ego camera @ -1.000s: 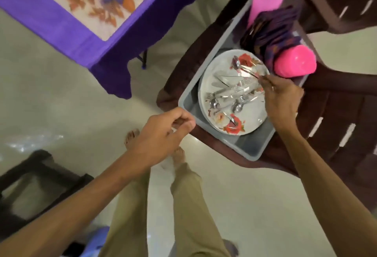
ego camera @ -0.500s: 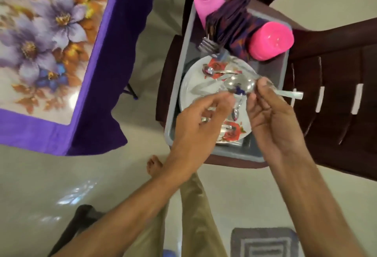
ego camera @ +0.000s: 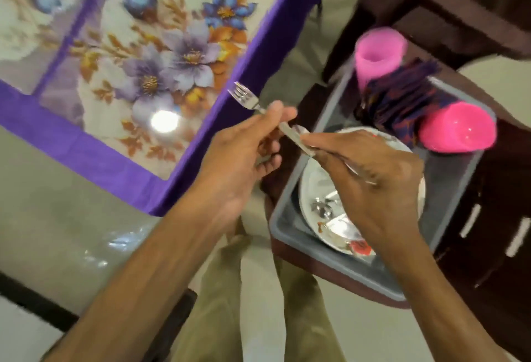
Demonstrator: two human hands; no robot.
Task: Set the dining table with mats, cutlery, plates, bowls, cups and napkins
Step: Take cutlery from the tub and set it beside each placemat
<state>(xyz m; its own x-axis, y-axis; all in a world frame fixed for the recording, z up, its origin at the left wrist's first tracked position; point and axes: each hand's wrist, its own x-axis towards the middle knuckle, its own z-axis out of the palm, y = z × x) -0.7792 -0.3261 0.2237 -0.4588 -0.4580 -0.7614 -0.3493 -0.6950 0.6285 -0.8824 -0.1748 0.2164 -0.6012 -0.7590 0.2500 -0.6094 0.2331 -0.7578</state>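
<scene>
A steel fork [ego camera: 245,99] is held over the gap between the table and the chair, tines pointing up and left. My left hand [ego camera: 244,149] grips its neck. My right hand [ego camera: 370,180] pinches the handle end from the right, above a white plate [ego camera: 339,228] with red flowers. The plate lies in a grey tub [ego camera: 287,198] and carries more cutlery [ego camera: 323,206], partly hidden by my right hand. Two pink cups [ego camera: 379,51] [ego camera: 457,129] and dark purple napkins [ego camera: 402,97] sit at the tub's far end. Floral mats [ego camera: 161,54] lie on the table.
The tub rests on a dark brown chair [ego camera: 502,218] to the right. A purple tablecloth [ego camera: 86,154] hangs over the table's edge at the left. Pale floor and my legs lie below, and a dark frame [ego camera: 34,304] stands at the lower left.
My left hand has taken hold of a fork and raised it toward the table. My right hand, which held a spoon, now pinches the fork's handle. The view swung left over the mats.
</scene>
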